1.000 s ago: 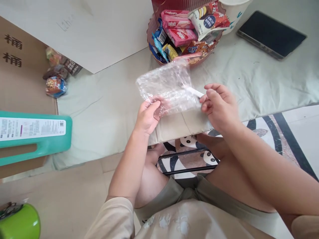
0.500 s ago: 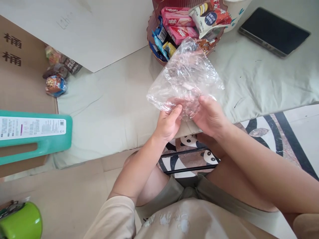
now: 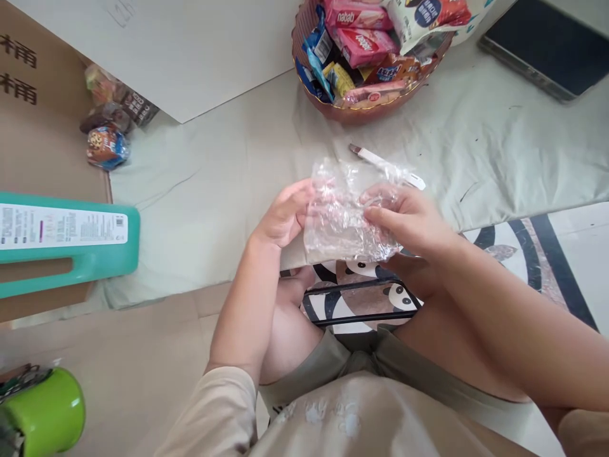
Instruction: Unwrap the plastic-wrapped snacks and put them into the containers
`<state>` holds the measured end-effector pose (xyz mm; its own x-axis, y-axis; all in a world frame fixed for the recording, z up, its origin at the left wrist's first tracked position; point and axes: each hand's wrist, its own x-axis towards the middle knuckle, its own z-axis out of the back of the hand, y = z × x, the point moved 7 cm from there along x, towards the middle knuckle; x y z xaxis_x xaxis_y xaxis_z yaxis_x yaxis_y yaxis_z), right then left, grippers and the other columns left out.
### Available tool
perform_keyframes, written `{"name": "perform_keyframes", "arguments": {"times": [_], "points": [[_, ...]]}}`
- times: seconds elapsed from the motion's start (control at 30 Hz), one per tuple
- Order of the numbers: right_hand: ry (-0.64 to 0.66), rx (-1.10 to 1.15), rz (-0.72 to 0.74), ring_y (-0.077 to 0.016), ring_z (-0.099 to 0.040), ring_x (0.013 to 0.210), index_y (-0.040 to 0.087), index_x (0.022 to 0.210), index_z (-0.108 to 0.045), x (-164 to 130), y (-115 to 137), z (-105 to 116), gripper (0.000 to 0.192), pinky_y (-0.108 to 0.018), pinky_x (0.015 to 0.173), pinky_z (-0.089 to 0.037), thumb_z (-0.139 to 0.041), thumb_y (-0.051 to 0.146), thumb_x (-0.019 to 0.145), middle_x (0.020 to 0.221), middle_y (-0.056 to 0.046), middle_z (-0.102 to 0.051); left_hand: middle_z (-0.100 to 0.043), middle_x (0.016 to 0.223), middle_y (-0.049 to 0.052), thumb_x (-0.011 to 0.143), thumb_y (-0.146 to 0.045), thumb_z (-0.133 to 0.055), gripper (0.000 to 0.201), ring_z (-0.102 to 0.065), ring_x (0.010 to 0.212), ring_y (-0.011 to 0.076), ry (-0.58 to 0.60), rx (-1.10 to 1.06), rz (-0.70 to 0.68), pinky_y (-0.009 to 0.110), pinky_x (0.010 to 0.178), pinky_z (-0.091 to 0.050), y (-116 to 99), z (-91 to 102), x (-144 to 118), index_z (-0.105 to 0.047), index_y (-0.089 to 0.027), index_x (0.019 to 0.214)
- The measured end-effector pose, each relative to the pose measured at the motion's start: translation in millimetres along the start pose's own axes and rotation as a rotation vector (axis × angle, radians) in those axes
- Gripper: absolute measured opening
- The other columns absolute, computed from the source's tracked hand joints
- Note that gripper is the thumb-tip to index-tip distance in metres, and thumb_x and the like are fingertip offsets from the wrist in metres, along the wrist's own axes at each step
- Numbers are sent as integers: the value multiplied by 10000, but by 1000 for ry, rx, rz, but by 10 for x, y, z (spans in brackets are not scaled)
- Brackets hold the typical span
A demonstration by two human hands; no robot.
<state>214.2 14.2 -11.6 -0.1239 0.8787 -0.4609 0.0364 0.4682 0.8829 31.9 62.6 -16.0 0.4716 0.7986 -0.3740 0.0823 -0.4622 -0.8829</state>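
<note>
A clear, crinkled plastic bag [image 3: 340,222] is gathered above the front edge of the covered surface. My right hand [image 3: 409,219] grips its right side, thumb on top and the fingers partly showing through the film. At the bag's left edge is my left hand [image 3: 285,212], its fingers stretched out and the tips behind the clear film. Just beyond the bag lies a slim white tool with a dark tip [image 3: 375,157], like a box cutter, partly covered by the film.
A ribbed bowl [image 3: 354,114] of wrapped snacks stands farther back, with a dark tablet or phone [image 3: 547,47] to its right. A white box panel [image 3: 190,57], a cardboard box [image 3: 42,133], packaged snacks [image 3: 107,146] and a teal jug [image 3: 104,254] are leftward. A green bin [image 3: 52,412] stands lower left.
The bag has been drawn down toward me and bunched smaller, uncovering the bowl's front and the white tool. My left hand has moved left and its fingers have straightened.
</note>
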Motion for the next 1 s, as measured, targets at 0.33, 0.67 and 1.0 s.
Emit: {"name": "perform_keyframes", "arguments": {"times": [0.33,0.67,1.0], "points": [[-91,-103,85,-132,-541,575,184,818,-783,22,29,81,138,-273,524,-407,-692,288,827,630,-20,-649,-680,651,-14,679,-638,-885,526,-547,442,73,-194,185,-196,201,367,-393,-67,59,9,-734,-176,881],[43,-197,107,-126,-572,561,181,990,-791,-31,100,16,249,-259,518,-447,-606,245,835,661,-12,-678,-730,714,6,781,-646,-798,428,-613,559,92,-225,201,-367,206,493,-463,-165,140,-18,-792,-224,858],[-47,-261,249,-185,-658,692,219,855,-739,-13,140,87,332,-323,635,-542,-637,527,929,737,-56,-712,-654,554,-8,790,-731,-745,547,-654,486,131,-223,254,-306,230,453,-508,-114,61,-13,-708,-187,740]]}}
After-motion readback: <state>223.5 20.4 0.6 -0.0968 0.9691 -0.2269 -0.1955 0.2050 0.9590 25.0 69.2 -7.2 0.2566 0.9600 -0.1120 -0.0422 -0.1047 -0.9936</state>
